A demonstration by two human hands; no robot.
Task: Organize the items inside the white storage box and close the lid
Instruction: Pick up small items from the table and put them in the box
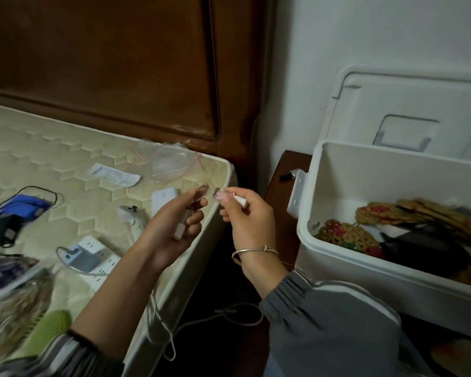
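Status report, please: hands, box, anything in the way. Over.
Left hand gripping white plug; right hand pinching white connector. White storage box open, lid up, woven mats inside. Nothing blocking box mouth.

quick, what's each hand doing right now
Left hand: fingers curled round a white plug.
Right hand: pinching a white connector.
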